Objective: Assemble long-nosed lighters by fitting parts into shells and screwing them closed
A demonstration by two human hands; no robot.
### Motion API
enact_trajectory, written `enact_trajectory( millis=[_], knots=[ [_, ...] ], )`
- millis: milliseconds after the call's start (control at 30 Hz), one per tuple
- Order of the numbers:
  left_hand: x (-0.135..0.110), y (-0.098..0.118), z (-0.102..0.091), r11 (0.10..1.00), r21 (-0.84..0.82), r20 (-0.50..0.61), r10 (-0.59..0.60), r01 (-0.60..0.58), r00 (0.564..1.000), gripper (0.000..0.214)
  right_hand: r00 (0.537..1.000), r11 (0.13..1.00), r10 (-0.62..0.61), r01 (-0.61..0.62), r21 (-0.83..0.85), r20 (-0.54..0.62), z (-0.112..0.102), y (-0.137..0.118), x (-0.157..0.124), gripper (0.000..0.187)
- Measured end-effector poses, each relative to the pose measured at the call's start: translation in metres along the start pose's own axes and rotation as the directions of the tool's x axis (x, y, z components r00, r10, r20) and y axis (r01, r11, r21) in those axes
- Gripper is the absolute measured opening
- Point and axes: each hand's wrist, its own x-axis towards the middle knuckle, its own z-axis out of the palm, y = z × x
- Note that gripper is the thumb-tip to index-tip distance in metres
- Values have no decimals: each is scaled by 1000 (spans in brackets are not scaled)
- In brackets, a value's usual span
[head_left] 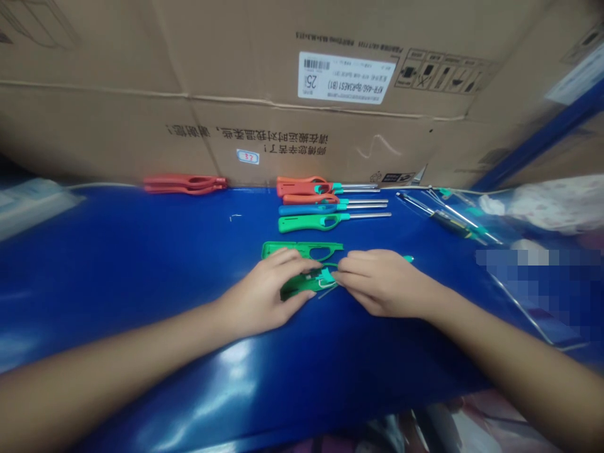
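Observation:
My left hand (276, 286) is closed around a green lighter handle half (295, 286), its thumb along the near side and its fingers over the far side. A teal trigger piece (325, 275) and a thin pale wire show inside that shell. My right hand (377, 280) pinches at the trigger end of the shell; what lies between its fingertips is hidden. Just beyond both hands lies another green handle half (306, 250), hollow side up, partly covered by my left fingers. A bit of teal plastic (408, 258) shows past my right hand.
Behind the hands lie several lighters with metal tubes: green (304, 223), blue (306, 209) and red (302, 187). Red handle shells (184, 184) sit at the far left. Metal rods (457, 217) lie right. A cardboard box (236, 126) walls off the back of the blue table (141, 270).

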Motion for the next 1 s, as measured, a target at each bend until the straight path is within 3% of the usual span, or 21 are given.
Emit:
enact_trajectory(
  millis=[133,367,867,1000],
  knots=[
    [-1,3,-1,993,84,76,73,-79,994,37,999,997,-21,24,-69,37,-2,-3,0,23],
    [0,9,-5,963,237,215,77,-129,974,40,1000,1000,12,-12,-7,4,-1,-1,-1,24],
    [-3,4,-2,974,194,173,86,-119,981,39,965,971,207,-182,156,-164,-5,11,-9,17],
    [-3,6,-3,966,229,186,74,-117,980,40,970,952,194,-149,269,-149,-5,14,-12,17]
  ],
)
